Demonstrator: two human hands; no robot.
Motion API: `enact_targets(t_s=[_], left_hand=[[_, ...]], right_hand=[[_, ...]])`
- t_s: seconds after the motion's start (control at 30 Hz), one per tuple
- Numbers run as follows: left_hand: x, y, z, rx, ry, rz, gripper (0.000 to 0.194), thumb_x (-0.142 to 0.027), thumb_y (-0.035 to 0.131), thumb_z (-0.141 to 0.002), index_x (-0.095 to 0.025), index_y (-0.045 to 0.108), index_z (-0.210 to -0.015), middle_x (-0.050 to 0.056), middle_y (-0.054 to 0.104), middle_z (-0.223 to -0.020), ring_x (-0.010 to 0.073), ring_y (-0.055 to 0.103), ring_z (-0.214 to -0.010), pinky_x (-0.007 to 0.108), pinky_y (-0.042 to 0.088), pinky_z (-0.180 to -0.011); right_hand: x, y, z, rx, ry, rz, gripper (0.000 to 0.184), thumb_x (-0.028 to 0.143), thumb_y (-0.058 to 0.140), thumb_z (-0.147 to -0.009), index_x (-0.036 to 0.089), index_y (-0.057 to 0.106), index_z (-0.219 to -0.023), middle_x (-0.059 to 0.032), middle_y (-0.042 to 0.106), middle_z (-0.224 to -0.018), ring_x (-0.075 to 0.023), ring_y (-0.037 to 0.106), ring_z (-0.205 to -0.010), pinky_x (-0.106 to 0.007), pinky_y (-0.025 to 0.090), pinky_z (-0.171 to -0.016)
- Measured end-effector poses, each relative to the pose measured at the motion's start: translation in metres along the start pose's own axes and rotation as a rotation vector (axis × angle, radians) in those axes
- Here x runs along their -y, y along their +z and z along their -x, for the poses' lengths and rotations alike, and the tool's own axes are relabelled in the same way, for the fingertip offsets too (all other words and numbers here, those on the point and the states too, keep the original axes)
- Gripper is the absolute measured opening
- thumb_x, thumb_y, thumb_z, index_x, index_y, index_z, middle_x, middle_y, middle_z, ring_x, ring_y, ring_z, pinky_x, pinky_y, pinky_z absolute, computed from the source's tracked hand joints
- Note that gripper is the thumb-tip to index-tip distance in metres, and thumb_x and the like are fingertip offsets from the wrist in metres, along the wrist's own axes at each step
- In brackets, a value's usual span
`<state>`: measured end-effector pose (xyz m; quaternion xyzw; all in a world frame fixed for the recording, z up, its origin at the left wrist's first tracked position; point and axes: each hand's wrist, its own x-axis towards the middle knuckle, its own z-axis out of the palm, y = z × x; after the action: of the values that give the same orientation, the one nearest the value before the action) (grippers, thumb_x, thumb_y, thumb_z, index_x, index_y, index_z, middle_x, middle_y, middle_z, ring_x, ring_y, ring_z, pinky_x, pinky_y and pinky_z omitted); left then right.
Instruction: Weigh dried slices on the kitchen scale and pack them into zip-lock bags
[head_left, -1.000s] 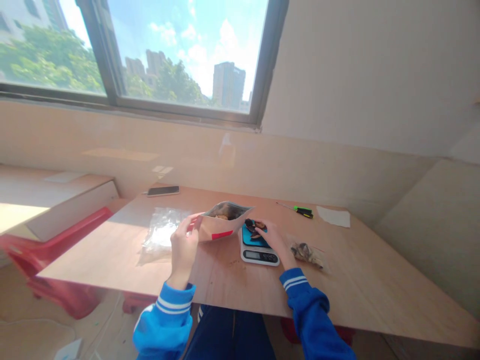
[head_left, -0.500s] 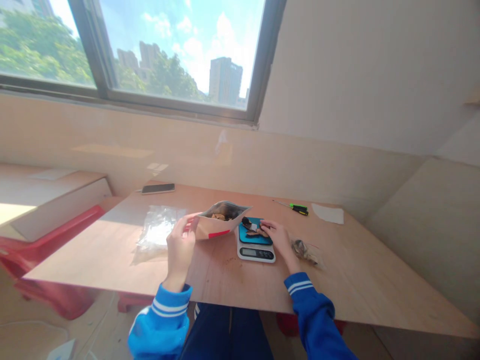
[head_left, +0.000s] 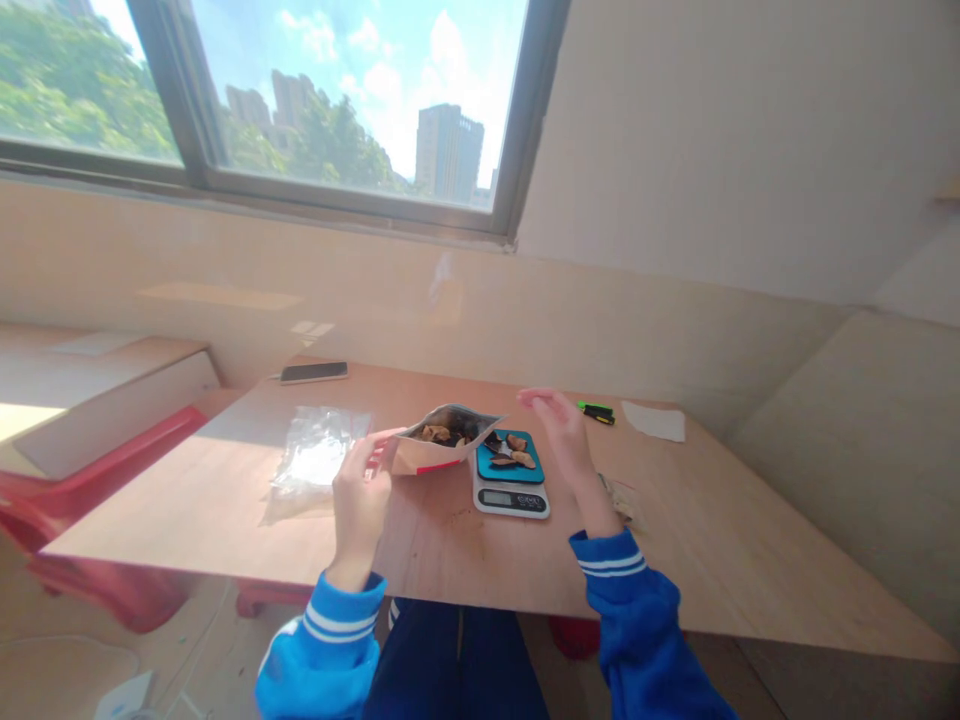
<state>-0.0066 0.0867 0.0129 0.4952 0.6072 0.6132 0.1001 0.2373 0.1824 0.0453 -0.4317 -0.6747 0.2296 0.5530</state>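
My left hand grips the left edge of an open paper pouch with a red stripe, which lies on the wooden table with dark dried pieces showing in its mouth. Just right of the pouch stands a small kitchen scale with a blue top, and a few dried pieces rest on it. My right hand hovers above and to the right of the scale, fingers stretched out, holding nothing.
A clear plastic bag lies left of the pouch. A phone lies at the table's far left. A green-handled screwdriver and a white sheet sit at the back right. A small filled bag lies behind my right wrist.
My right hand has lifted off the scale and opened, leaving the dried pieces on the blue top. My left hand still holds the pouch.
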Motion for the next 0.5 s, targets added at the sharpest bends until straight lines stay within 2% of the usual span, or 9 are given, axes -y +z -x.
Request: enact_targets(t_s=[0.1, 0.13, 0.2, 0.3, 0.43, 0.5], left_hand=[[-0.001, 0.0, 0.002, -0.042, 0.008, -0.046, 0.03, -0.044, 0.053, -0.086, -0.023, 0.072, -0.096, 0.006, 0.071, -0.093, 0.0219, 0.063, -0.088, 0.034, 0.05, -0.079], [-0.002, 0.0, 0.002, -0.048, 0.015, -0.052, 0.029, -0.043, 0.054, -0.086, -0.024, 0.072, -0.096, 0.006, 0.071, -0.094, 0.0224, 0.063, -0.09, 0.034, 0.05, -0.081], [-0.004, -0.002, 0.003, -0.04, 0.024, -0.036, 0.028, -0.041, 0.054, -0.086, -0.024, 0.072, -0.097, 0.005, 0.072, -0.096, 0.0225, 0.064, -0.094, 0.035, 0.05, -0.084], [-0.008, -0.003, 0.007, -0.007, 0.029, 0.028, 0.027, -0.038, 0.053, -0.087, -0.023, 0.071, -0.099, 0.005, 0.073, -0.099, 0.0212, 0.065, -0.096, 0.034, 0.051, -0.086], [-0.007, -0.003, 0.017, 0.012, 0.035, 0.14, 0.024, -0.033, 0.055, -0.085, -0.02, 0.071, -0.096, 0.006, 0.073, -0.099, 0.0215, 0.067, -0.097, 0.035, 0.053, -0.088], [-0.005, -0.002, 0.023, 0.045, 0.047, 0.209, 0.023, -0.03, 0.055, -0.086, -0.02, 0.071, -0.098, 0.006, 0.073, -0.102, 0.0219, 0.066, -0.101, 0.037, 0.053, -0.091]], right_hand=[[0.067, 0.002, 0.003, 0.398, -0.171, -0.122, 0.025, 0.028, 0.046, -0.092, 0.019, 0.069, -0.093, -0.0039, 0.072, -0.097, -0.0162, 0.067, -0.094, -0.031, 0.051, -0.089], [0.085, 0.005, 0.004, 0.562, -0.202, -0.084, 0.025, 0.025, 0.045, -0.092, 0.019, 0.07, -0.095, -0.0034, 0.073, -0.099, -0.0156, 0.067, -0.095, -0.029, 0.051, -0.087], [0.108, 0.014, 0.004, 0.732, -0.268, 0.069, 0.03, 0.018, 0.041, -0.093, 0.02, 0.07, -0.102, -0.0018, 0.072, -0.108, -0.0151, 0.066, -0.1, -0.027, 0.05, -0.088], [0.113, 0.031, 0.0, 0.869, -0.323, 0.35, 0.037, 0.01, 0.039, -0.091, 0.022, 0.069, -0.108, -0.0024, 0.069, -0.117, -0.018, 0.065, -0.104, -0.029, 0.048, -0.089], [0.092, 0.06, -0.012, 1.029, -0.314, 0.596, 0.03, 0.011, 0.048, -0.087, 0.014, 0.068, -0.109, -0.0111, 0.069, -0.118, -0.0223, 0.065, -0.103, -0.031, 0.05, -0.088], [0.081, 0.076, -0.016, 1.038, -0.312, 0.642, 0.024, 0.014, 0.056, -0.084, 0.015, 0.07, -0.104, -0.0106, 0.071, -0.112, -0.0219, 0.067, -0.096, -0.03, 0.051, -0.085]])
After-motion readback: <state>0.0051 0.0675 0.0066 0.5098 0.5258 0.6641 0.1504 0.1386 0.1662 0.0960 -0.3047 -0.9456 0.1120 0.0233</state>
